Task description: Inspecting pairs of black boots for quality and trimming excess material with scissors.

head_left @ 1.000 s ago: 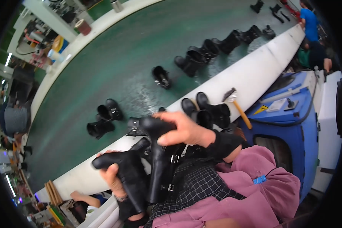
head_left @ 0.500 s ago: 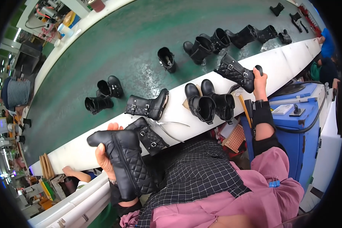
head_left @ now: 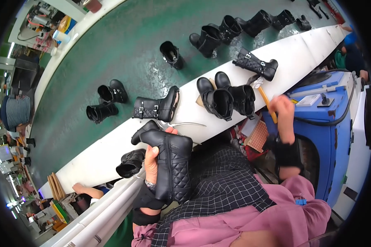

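Left grip (head_left: 151, 166): pinched boot (head_left: 172, 168) at worktop's (head_left: 90, 164) near edge | Right grip (head_left: 284, 113): blurred beside hammer (head_left: 266, 101), spread or pressed together could not be told | 2 upright boots (head_left: 210, 100) stood left of hammer

The boot (head_left: 175, 164) you hold looks like smooth black leather with a soft sheen, its side panel quilted in stitched diamonds. Shiny metal buckles (head_left: 156, 108) glint on the lying boot (head_left: 146, 103) ahead of you, and the pincer-like tool (head_left: 189, 124) beside it is bare, silvery metal. Your white tabletop (head_left: 107, 152) is smooth and fairly matt, while the green surface (head_left: 132, 49) beyond shows glossy, streaky patches. The hammer's handle (head_left: 268, 103) looks like plain wood. Your checked apron (head_left: 222, 179) and pink garment (head_left: 218, 222) are matt, creased cloth; the blue cabinet (head_left: 334, 140) looks painted and slightly glossy.
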The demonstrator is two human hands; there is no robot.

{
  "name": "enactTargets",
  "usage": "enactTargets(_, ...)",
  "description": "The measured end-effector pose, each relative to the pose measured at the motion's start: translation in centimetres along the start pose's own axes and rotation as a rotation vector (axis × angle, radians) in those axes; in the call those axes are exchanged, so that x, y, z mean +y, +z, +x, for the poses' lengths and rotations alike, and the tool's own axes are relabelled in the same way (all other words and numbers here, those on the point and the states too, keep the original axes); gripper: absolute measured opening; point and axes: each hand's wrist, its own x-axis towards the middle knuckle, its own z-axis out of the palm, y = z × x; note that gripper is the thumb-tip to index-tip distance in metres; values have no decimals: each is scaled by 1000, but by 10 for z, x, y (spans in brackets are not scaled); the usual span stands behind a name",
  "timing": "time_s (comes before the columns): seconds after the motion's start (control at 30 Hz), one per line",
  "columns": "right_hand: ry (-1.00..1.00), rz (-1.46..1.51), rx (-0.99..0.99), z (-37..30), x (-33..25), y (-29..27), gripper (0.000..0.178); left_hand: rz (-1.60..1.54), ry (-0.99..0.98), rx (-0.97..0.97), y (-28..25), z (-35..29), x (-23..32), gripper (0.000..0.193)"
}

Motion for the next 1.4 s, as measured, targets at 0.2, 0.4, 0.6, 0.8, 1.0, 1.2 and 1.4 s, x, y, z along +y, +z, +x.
enactTargets(0.2, 682, 546, -1015, -88, -35, 107, 75, 299, -43, -150, -1, 4, -27, 73)
enactTargets(0.4, 503, 504, -752, -125, -14, 126, 51, 621, -283, -290, -7, 1, -28, 62)
enactTargets(0.6, 322, 224, -526, -157, -18, 128, 50, 751, -388, -341, -18, -16, -30, 76)
enactTargets(0.8, 160, 63, -463, -175, -24, 135, 56, 796, -352, -517, -35, -27, -25, 91)
enactTargets(1.0, -137, -118, -924, -170, -34, 139, 53, 566, -37, -3, -63, -42, -58, 21)
enactTargets(1.2, -629, -604, -571, -99, 35, 214, 40, 486, -90, 97, -91, -43, -87, 25)
enactTargets(1.4, -745, -965, -745, -78, 75, 263, 58, 428, -89, 127, -98, -26, -105, 26)
